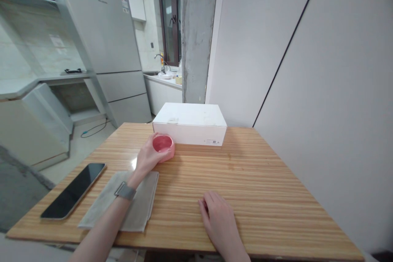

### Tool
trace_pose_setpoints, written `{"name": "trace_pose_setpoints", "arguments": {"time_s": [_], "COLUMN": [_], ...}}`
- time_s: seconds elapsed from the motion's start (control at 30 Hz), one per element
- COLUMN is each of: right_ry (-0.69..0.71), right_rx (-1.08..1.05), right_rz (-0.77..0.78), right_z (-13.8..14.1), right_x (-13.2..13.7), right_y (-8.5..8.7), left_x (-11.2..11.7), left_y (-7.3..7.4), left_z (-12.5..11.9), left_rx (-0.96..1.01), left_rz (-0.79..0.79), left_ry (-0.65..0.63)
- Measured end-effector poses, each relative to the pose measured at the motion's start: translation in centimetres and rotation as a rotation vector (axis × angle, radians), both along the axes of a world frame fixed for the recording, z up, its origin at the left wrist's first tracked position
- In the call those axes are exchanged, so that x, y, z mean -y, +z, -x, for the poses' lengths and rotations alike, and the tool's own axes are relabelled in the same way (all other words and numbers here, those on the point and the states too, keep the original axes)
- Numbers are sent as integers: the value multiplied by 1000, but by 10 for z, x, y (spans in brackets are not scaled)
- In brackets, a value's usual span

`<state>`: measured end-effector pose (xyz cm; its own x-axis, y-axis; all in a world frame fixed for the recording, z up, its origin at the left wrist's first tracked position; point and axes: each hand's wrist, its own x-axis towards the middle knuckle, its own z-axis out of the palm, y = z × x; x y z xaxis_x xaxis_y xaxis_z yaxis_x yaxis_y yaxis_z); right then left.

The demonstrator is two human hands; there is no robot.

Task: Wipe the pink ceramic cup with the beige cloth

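Note:
My left hand (149, 159) is wrapped around a small pink cup (163, 147) that stands on the wooden table (260, 180), just in front of a white box (190, 123). A grey watch sits on that wrist, and the forearm lies over a folded grey cloth (141, 208). My right hand (219, 219) rests on the table near the front edge, fingers curled under, with nothing visible in it.
A black phone (75, 189) lies face up at the table's left side, beside the cloth. A white wall runs along the right. Beyond the table are a grey fridge (107, 45), a kitchen counter with a sink (162, 75) and a concrete pillar (196, 32).

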<state>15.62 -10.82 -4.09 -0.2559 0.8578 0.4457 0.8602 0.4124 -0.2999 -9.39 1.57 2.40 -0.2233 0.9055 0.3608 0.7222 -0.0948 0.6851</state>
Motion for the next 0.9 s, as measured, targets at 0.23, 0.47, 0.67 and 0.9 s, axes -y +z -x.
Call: {"name": "trace_pose_setpoints", "arguments": {"time_s": [0.23,0.47,0.67,0.9], "right_ry": [-7,7,-1,15], "right_rx": [-13,-23,-6,-16], "right_rz": [-7,52,36,37], "right_z": [0,0,-1,-1], "right_x": [0,3,2,1], "right_y": [0,4,3,0], "left_x": [2,6,17,107], "left_y": [6,7,-1,-34], "left_z": [-74,-101,-80,4], "left_rx": [281,145,-143,-691], "left_rz": [-18,27,8,87], "left_ry": [-356,-357,-407,-198]}}
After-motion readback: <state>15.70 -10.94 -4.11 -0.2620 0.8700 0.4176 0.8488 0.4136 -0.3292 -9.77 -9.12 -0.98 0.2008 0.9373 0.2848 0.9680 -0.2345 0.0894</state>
